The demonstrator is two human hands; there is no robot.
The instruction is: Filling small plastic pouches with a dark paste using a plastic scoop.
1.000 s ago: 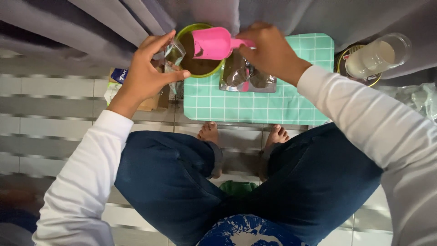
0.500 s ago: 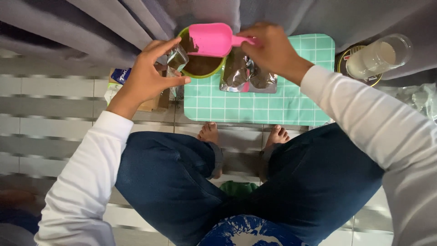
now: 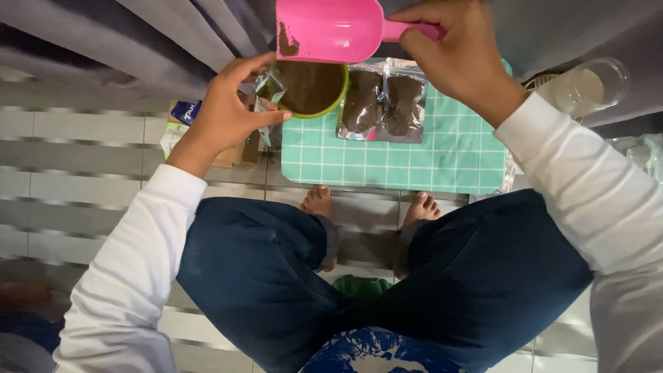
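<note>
Pink scoop (image 3: 331, 29) held over green bowl (image 3: 311, 86) of brown powder, small clear pouch (image 3: 268, 93) pinched beside it.

Right hand (image 3: 459, 52) closed around scoop handle, scoop tilted, open mouth toward the left, brown smear of powder on inner wall, otherwise near empty. Left hand (image 3: 228, 114) fingers curled, thumb and fingertips pinching pouch at bowl's left rim; pouch small, see-through, crinkled, contents hard to tell. Bowl round, lime-green rim, filled with dark brown powder, at upper left corner of mint-green checked table (image 3: 442, 155). Two filled clear bags (image 3: 383, 103) of same brown powder flat on table just right of bowl, touching each other. Clear plastic jar (image 3: 587, 86) off table's right edge. Cardboard box (image 3: 231, 152) below left hand, on tiled floor (image 3: 83, 173).
</note>
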